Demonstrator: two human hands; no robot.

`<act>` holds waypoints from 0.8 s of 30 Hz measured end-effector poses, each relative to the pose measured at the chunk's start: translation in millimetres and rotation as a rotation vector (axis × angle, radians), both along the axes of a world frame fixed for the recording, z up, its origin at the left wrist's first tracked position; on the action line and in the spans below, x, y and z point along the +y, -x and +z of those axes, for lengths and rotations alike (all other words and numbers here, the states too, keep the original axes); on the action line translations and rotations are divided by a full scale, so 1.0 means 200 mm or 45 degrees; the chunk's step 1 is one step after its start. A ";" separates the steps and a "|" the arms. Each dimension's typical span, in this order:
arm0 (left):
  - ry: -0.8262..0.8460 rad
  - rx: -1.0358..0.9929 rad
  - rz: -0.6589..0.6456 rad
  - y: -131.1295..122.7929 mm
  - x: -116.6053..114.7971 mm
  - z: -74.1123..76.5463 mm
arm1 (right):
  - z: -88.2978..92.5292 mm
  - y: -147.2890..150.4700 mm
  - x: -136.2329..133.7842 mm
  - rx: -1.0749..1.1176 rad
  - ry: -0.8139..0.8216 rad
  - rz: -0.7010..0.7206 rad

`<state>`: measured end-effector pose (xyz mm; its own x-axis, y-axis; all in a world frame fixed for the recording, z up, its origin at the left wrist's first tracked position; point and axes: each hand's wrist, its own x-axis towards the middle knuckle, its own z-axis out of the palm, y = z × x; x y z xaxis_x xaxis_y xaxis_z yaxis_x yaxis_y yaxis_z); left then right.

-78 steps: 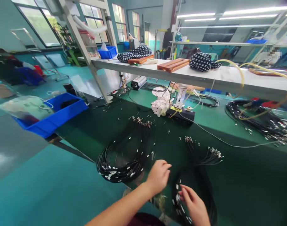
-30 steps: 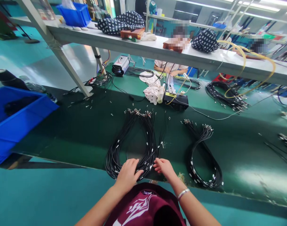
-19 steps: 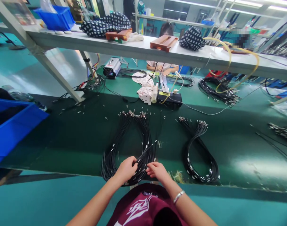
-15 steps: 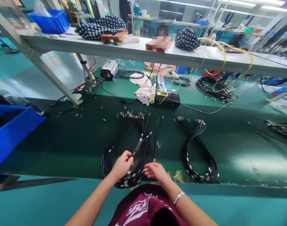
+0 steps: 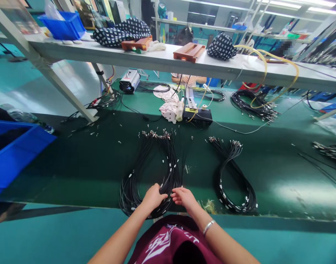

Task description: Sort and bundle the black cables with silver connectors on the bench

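Note:
A large looped bundle of thin black cables (image 5: 128,187) lies at the front of the green table, small metal terminals at its far ends and white tags along it. My left hand (image 5: 154,197) rests over the near right side of this loop, fingers curled round some of the cables and thumb pointing right. Just to its right is my right hand (image 5: 183,196), at the outer edge of the bundle, fingers partly bent and apart, with nothing visible in them. Farther right lies a smaller black cable bundle (image 5: 249,187), crossed over itself, touched by neither hand.
A blue bin (image 5: 21,154) stands at left. Above the table runs a white shelf (image 5: 156,60) on slanted posts. Behind the bundles are a black box (image 5: 199,116) and a crumpled cloth (image 5: 169,110). A co-worker's hands (image 5: 190,80) show across the table.
My left hand has moved right and slightly down, closer to my right hand. The cable strand that slanted up from it now lies along the bundle's right side. My right hand has barely moved.

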<state>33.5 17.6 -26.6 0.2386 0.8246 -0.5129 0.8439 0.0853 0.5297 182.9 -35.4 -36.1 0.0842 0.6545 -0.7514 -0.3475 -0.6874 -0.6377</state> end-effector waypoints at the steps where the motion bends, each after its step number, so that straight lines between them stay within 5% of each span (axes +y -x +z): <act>1: 0.028 -0.014 -0.017 0.00 0.01 -0.01 | 0.00 0.00 -0.03 -0.006 0.015 0.004; 13: 0.418 -0.333 -0.058 0.16 0.16 0.15 | 0.03 0.02 -0.04 0.024 -0.050 0.002; 19: 0.263 -0.383 -0.097 0.14 0.15 0.14 | 0.02 0.12 0.02 0.113 -0.069 0.002; 24: 0.157 -0.404 -0.142 0.13 0.11 0.22 | 0.02 0.17 0.10 0.190 -0.128 -0.062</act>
